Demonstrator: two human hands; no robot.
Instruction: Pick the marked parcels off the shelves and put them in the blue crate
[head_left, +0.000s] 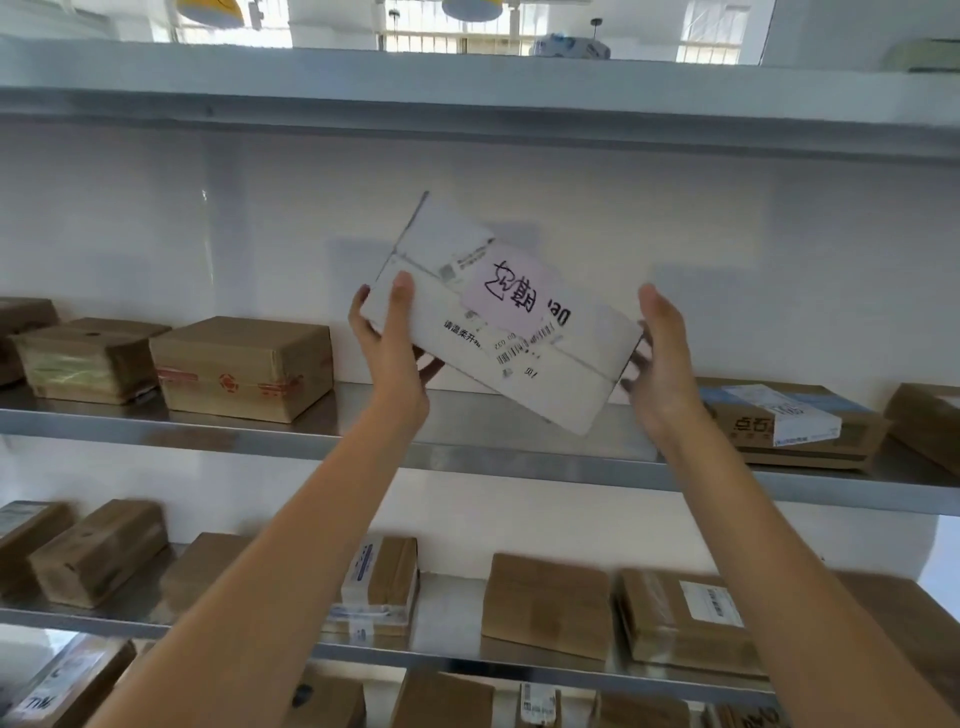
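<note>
A white parcel (524, 358) with a pink label and dark handwritten marks is tilted in the air in front of the middle shelf (363, 447). My left hand (389, 358) grips its left end, thumb on top and fingers underneath. My right hand (662, 364) holds its right end, fingers curled behind the edge. The blue crate is out of view.
Brown cardboard parcels sit on the middle shelf at the left (241, 366) and at the right (789, 423). More brown parcels (548, 603) line the lower shelf (457, 652). An upper shelf (467, 104) runs overhead. A white wall backs the shelves.
</note>
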